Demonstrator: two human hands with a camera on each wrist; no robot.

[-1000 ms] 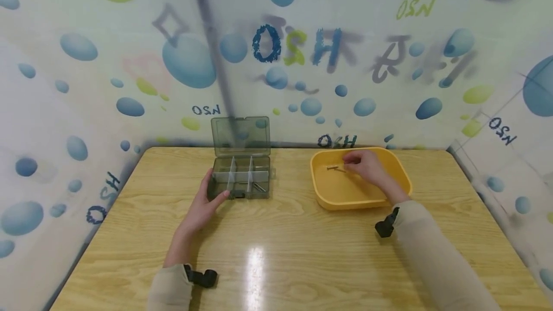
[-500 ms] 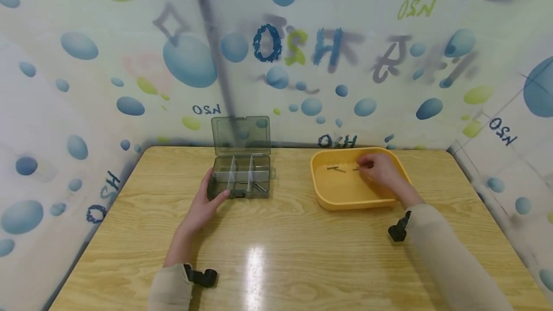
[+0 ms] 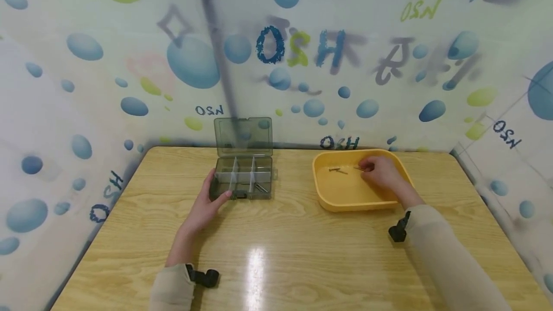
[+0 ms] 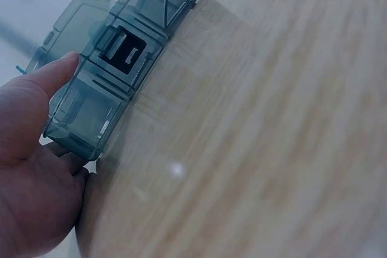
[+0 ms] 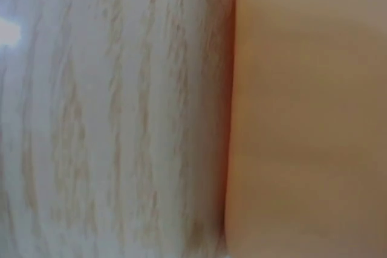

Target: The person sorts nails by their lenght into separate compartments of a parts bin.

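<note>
Screws (image 3: 338, 171) remain in the yellow tray (image 3: 345, 201) right of centre; the right hand (image 3: 380, 171) pinches one, a few already boxed, while the left hand (image 3: 206, 205) grips the organizer box (image 3: 243, 179).

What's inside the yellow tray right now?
One small screw lies loose in the yellow tray; the right hand reaches another screw. Anything beneath the hand is covered.

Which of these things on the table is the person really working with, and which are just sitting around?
In use:
- left hand, holding the grey compartment box at its corner
- right hand, fingers at a small screw in the yellow tray

Just there:
- another screw in the tray
- wooden table
- bubble-printed backdrop
</note>
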